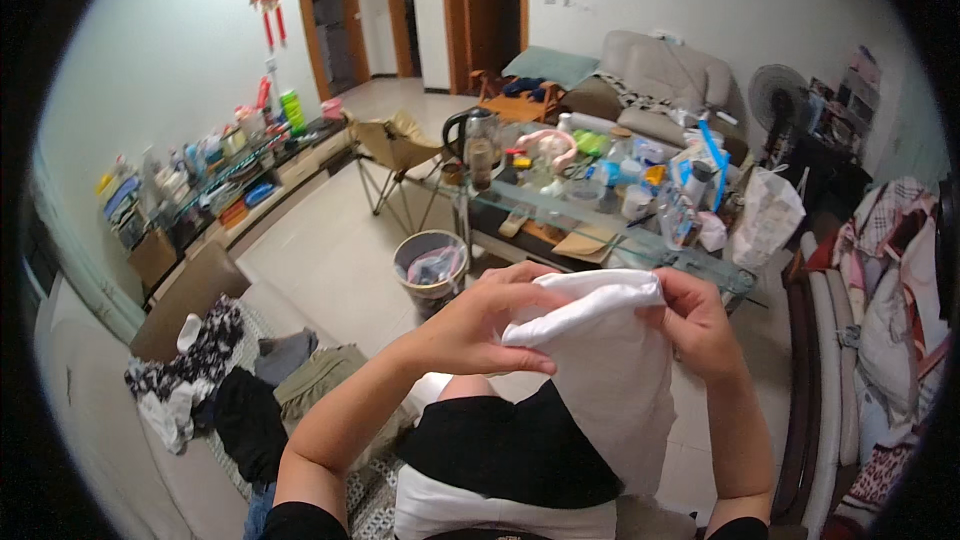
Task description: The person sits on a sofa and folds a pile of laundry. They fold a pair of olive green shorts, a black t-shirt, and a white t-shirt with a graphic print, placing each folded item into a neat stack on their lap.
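Observation:
A white cloth garment [615, 382] hangs in front of me, its upper edge folded over into a thick band. My right hand [694, 315] pinches the right end of that band between thumb and fingers. At the band's left end, my left hand [517, 322] has its thumb below and its fingers reaching behind the cloth, partly hidden. Black fabric [510, 442] lies across my lap beside the white garment, over white clothing. Whether the black fabric is joined to the white cloth cannot be told.
Clothes, among them an olive garment [322, 382] and a black one [247, 420], lie on the sofa at left. A waste bin [431, 270] stands ahead, beside a cluttered glass table [637, 236]. A folding stool [394, 142] is behind it. Bedding [889, 315] is piled at right.

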`<action>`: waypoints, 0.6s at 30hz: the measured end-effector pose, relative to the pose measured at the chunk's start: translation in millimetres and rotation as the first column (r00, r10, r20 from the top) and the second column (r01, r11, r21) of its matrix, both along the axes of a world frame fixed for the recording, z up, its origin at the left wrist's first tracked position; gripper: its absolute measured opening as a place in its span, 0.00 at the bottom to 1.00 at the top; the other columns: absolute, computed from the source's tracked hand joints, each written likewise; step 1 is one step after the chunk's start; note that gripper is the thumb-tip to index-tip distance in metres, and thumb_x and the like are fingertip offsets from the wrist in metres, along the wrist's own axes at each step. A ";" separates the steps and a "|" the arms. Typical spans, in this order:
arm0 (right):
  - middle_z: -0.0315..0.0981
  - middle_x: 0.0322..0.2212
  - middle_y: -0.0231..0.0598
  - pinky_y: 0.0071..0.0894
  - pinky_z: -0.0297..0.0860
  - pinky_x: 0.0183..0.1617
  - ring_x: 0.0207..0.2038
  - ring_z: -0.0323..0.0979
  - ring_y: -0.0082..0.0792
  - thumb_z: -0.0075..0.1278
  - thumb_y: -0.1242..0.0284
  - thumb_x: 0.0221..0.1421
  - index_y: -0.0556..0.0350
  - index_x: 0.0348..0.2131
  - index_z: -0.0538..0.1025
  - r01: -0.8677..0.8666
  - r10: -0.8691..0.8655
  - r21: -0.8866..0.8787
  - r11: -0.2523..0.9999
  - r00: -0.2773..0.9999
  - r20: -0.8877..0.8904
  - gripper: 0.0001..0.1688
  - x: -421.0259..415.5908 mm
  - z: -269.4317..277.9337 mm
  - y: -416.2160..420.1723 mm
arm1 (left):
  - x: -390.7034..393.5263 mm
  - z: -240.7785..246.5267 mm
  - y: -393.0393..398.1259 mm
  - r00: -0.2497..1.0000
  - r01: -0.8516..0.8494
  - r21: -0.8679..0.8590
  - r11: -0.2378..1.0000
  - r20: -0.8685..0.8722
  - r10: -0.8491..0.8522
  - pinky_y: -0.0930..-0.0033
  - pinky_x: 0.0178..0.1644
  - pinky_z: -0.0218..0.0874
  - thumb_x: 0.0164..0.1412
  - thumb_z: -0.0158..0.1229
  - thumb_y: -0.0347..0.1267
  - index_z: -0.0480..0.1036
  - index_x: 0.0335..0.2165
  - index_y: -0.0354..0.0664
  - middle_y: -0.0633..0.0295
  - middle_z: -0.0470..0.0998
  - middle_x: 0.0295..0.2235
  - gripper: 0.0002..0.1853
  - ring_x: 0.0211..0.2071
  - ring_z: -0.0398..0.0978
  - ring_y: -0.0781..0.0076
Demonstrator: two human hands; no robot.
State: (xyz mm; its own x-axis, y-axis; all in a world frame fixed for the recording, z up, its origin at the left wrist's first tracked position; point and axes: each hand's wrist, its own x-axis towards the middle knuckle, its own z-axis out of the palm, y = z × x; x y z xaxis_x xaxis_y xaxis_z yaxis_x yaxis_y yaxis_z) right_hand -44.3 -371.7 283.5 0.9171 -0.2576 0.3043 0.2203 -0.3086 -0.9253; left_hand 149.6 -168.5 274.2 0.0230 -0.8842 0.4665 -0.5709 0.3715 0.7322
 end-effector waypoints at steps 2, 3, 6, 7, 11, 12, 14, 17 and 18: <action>0.75 0.36 0.30 0.21 0.67 0.44 0.38 0.69 0.18 0.53 0.79 0.58 0.63 0.43 0.75 0.036 -0.037 0.024 0.999 0.999 0.024 0.13 -8.7 10.6 -17.1 | -9.2 17.5 -17.3 0.956 -0.167 -0.068 0.984 0.231 0.179 0.63 0.50 0.65 0.43 0.73 0.28 0.73 0.52 0.49 0.56 0.70 0.49 0.34 0.47 0.72 0.60; 0.75 0.36 0.29 0.21 0.66 0.44 0.38 0.69 0.18 0.53 0.79 0.58 0.63 0.43 0.75 0.055 -0.057 0.035 0.998 0.998 0.035 0.12 -13.7 14.6 -23.6 | -11.9 24.2 -23.7 0.903 -0.204 -0.184 0.962 0.343 0.257 0.62 0.49 0.66 0.43 0.72 0.25 0.72 0.53 0.49 0.56 0.70 0.50 0.35 0.46 0.72 0.60; 0.74 0.35 0.27 0.19 0.66 0.44 0.38 0.67 0.16 0.53 0.78 0.58 0.62 0.43 0.75 0.102 -0.108 0.082 0.991 0.992 0.068 0.11 -27.6 17.1 -44.9 | -30.2 47.8 -29.9 0.935 -0.215 -0.177 0.960 0.247 0.255 0.64 0.51 0.66 0.43 0.71 0.23 0.70 0.55 0.50 0.56 0.70 0.50 0.37 0.46 0.72 0.62; 0.74 0.35 0.26 0.19 0.66 0.44 0.38 0.67 0.16 0.53 0.77 0.59 0.61 0.42 0.75 0.109 -0.116 0.086 0.990 0.990 0.084 0.11 -31.3 16.6 -48.4 | -32.4 50.2 -31.7 0.941 -0.199 -0.180 0.963 0.239 0.239 0.64 0.51 0.66 0.44 0.70 0.22 0.69 0.56 0.50 0.56 0.70 0.50 0.38 0.46 0.72 0.63; 0.74 0.34 0.25 0.17 0.65 0.43 0.37 0.67 0.14 0.53 0.74 0.60 0.60 0.42 0.75 0.097 -0.117 0.143 0.985 0.984 0.137 0.11 -38.8 6.4 -56.4 | -30.1 38.6 -40.3 0.989 -0.139 -0.070 0.988 -0.058 0.135 0.66 0.52 0.65 0.46 0.69 0.21 0.63 0.59 0.44 0.56 0.69 0.51 0.40 0.44 0.72 0.71; 0.74 0.33 0.25 0.17 0.65 0.43 0.37 0.67 0.14 0.53 0.73 0.61 0.60 0.41 0.75 0.084 -0.110 0.166 0.983 0.982 0.154 0.11 -38.4 2.3 -57.0 | -27.5 33.8 -39.8 0.980 -0.061 -0.101 0.993 -0.197 0.041 0.68 0.51 0.65 0.49 0.68 0.23 0.61 0.58 0.39 0.55 0.69 0.50 0.38 0.43 0.72 0.76; 0.74 0.33 0.25 0.16 0.65 0.42 0.36 0.67 0.14 0.52 0.72 0.62 0.60 0.41 0.75 0.070 -0.096 0.156 0.985 0.981 0.167 0.10 -37.3 -7.2 -56.0 | -17.5 22.5 -38.7 0.976 -0.035 -0.076 0.996 -0.219 0.018 0.70 0.50 0.64 0.51 0.67 0.24 0.62 0.57 0.39 0.54 0.70 0.50 0.36 0.42 0.72 0.77; 0.74 0.32 0.25 0.16 0.65 0.41 0.36 0.67 0.13 0.51 0.71 0.62 0.60 0.40 0.75 0.088 -0.115 0.161 0.983 0.979 0.168 0.10 -35.6 -15.1 -54.5 | -21.5 10.1 -42.1 0.972 -0.137 -0.139 0.981 -0.207 0.107 0.68 0.51 0.61 0.52 0.66 0.28 0.63 0.54 0.39 0.56 0.72 0.47 0.31 0.43 0.71 0.73; 0.74 0.32 0.25 0.16 0.65 0.41 0.35 0.67 0.13 0.51 0.71 0.63 0.59 0.40 0.75 0.093 -0.122 0.166 0.982 0.977 0.176 0.10 -33.6 -15.7 -53.6 | -24.5 6.8 -43.4 0.968 -0.209 -0.221 0.953 -0.185 0.169 0.66 0.53 0.60 0.51 0.68 0.30 0.64 0.52 0.39 0.55 0.71 0.47 0.31 0.45 0.70 0.69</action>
